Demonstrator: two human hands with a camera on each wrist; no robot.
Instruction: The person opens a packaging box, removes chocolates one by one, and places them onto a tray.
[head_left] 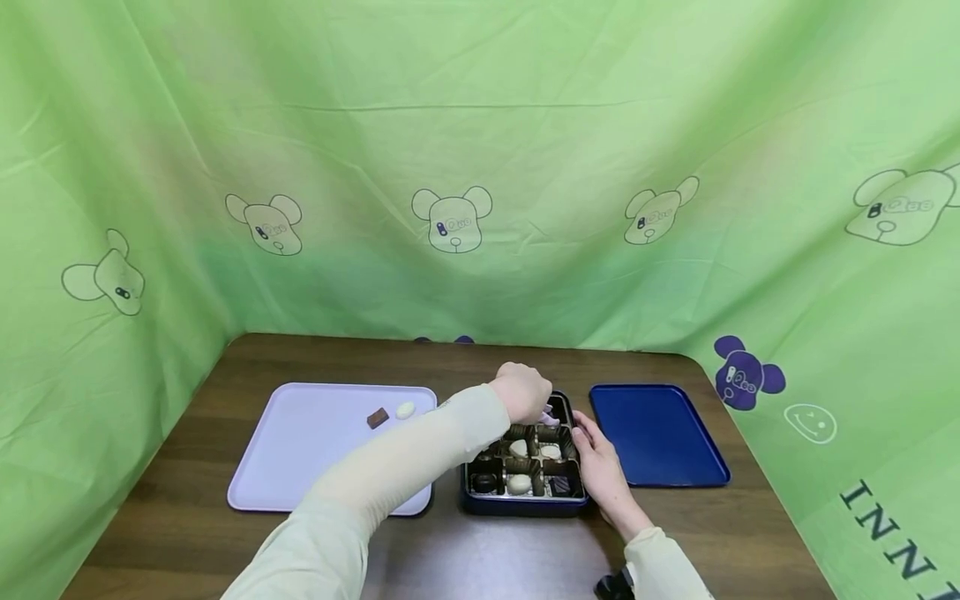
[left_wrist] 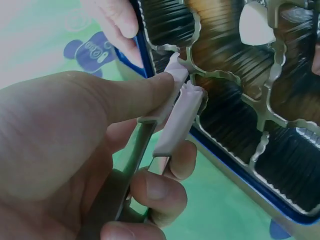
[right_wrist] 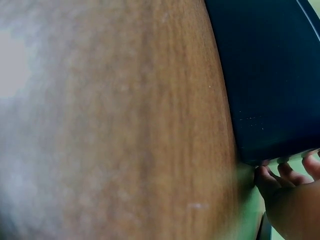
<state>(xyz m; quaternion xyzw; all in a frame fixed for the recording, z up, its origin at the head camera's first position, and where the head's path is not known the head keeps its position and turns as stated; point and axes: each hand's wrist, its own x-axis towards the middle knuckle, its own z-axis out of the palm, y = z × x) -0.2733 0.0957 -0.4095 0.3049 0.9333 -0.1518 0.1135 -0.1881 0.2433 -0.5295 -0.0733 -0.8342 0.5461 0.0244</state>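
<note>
My left hand reaches across the far end of a dark blue chocolate box. It pinches tongs with metal arms and pale lilac tips, thumb on one arm and fingers curled round the other. The tips lie close together over the compartment dividers at the box's far edge, with nothing seen between them. Below them, a white chocolate sits in a compartment. Light and dark chocolates fill nearer compartments. My right hand rests along the box's right side, its fingers extended against the wall.
Left of the box lies a lilac tray with a brown chocolate and a white one. A dark blue lid lies to the right. Green printed cloth hangs behind the wooden table.
</note>
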